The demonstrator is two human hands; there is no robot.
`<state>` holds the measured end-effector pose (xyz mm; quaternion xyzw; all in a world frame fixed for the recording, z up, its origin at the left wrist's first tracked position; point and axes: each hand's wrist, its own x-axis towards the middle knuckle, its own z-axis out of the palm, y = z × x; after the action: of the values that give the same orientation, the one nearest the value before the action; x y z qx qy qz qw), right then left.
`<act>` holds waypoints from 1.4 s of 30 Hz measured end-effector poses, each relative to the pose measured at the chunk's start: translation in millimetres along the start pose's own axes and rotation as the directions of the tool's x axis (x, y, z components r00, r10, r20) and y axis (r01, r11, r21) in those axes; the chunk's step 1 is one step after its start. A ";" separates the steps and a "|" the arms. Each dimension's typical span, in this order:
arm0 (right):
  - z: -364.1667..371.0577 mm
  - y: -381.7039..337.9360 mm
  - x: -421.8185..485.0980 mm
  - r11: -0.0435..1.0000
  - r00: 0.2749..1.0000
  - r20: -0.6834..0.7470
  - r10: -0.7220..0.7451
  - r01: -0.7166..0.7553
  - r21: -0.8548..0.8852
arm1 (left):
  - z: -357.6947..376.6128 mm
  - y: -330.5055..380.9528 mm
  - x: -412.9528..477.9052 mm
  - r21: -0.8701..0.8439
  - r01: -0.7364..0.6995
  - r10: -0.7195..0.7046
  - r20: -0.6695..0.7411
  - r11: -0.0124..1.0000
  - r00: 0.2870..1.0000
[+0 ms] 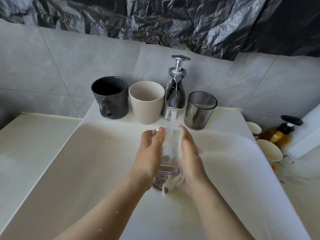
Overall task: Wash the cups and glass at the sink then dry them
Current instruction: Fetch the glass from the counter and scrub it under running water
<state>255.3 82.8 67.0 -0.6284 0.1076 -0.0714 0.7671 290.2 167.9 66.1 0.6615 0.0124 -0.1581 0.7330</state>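
One big white sink (86,161) sits under both hands. Beyond the left hand (149,153) there's a dark mug (110,97) and a beige cup (146,103). Beyond the right hand (190,158) is a smoky tumbler (199,111), with the tap (171,101) running between them. Left hand's wrapped round a clear glass (168,153) under the stream, and the right holds a pale cloth (173,182) against its other side.

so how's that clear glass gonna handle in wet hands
Probably slippery: water runs over the glass and the left hand gripping it looks wet. Likely rigid but fragile: its wall looks clear and thin. Slipping onto the hard sink could crack it.
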 end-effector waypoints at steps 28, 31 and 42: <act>15.7 15.3 -10.6 0.744 0.986 0.035 -0.165 0.148 -0.651 | -5.7 -3.9 -0.5 0.015 0.009 -0.006 -0.158 1.000 0.987; 20.5 16.4 -12.1 0.743 0.990 0.025 -0.141 0.122 -0.658 | -11.5 -3.6 4.5 -0.006 0.053 -0.053 -0.145 0.999 0.988; 15.3 7.0 -7.1 0.930 0.993 0.005 -0.121 0.115 -0.348 | -6.4 -1.6 2.8 -0.049 0.045 -0.050 -0.095 0.998 0.994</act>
<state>252.2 100.4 63.5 -0.7587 0.0871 -0.1024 0.6375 293.7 173.5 63.1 0.6505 0.0671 -0.1430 0.7429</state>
